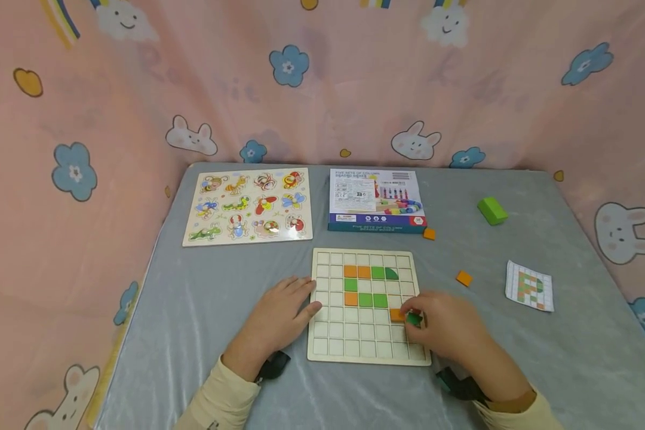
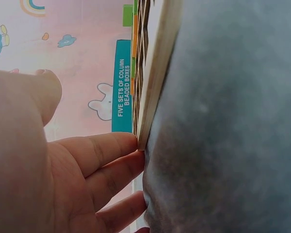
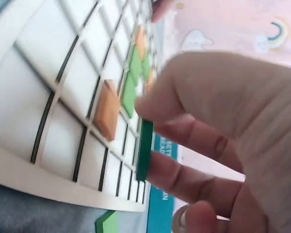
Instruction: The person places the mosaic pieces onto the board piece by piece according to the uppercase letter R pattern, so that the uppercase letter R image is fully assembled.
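A pale wooden grid board (image 1: 345, 347) lies on the table, with several orange and green tiles set in its squares. One dark green quarter-round tile (image 1: 391, 274) sits at the end of the upper row. Between thumb and fingers, my right hand (image 1: 451, 328) pinches a dark green tile (image 3: 144, 150) over the board's right side, its outline partly covered. Just left of those fingertips, an orange tile (image 1: 396, 315) lies in the grid, seen tilted from the right wrist. My left hand (image 1: 276, 316) rests at the board's left edge, its extended fingertips (image 2: 128, 141) touching the rim.
Behind the board are an insect puzzle (image 1: 252, 239) and a beaded-box carton (image 1: 376, 227). To the right lie loose orange tiles, one (image 1: 464, 278) near a pattern card (image 1: 529, 286), plus a light green block (image 1: 493, 211). A patterned pink curtain (image 1: 349, 107) hangs behind the table.
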Action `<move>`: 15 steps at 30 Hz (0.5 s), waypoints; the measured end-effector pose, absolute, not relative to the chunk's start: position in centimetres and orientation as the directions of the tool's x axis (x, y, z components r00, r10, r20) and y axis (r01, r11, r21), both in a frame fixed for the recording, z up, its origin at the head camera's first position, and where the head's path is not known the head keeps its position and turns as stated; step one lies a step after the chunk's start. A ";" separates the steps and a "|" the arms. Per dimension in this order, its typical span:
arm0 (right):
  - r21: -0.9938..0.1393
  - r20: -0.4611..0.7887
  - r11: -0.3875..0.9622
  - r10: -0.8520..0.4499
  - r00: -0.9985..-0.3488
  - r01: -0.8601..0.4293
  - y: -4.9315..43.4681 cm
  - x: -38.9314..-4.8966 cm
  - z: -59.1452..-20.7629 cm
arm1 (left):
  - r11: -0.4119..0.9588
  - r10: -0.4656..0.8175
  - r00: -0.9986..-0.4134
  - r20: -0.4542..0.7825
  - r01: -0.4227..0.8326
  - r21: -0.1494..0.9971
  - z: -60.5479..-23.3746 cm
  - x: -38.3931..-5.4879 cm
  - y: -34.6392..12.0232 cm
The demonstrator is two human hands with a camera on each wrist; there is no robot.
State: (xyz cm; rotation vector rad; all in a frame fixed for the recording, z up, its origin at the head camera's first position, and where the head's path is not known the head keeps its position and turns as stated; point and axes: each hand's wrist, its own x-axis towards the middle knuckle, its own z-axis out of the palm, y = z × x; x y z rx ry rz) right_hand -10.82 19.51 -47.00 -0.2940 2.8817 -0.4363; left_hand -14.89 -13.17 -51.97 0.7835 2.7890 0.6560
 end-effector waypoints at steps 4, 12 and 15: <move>-0.320 -0.169 0.930 -0.245 -0.955 -0.182 19.3 -11.0 -46.9 | 0.767 0.531 -0.846 -0.043 0.459 0.448 -51.9 -15.0 -13.2; -0.348 -0.075 0.881 -0.368 -0.927 -0.321 18.8 -13.1 -49.2 | 0.772 0.526 -0.849 -0.051 0.451 0.448 -52.0 -15.0 -13.2; -0.361 -0.037 0.857 -0.407 -0.913 -0.368 19.0 -13.1 -49.5 | 0.769 0.527 -0.849 -0.049 0.452 0.452 -51.9 -15.0 -13.2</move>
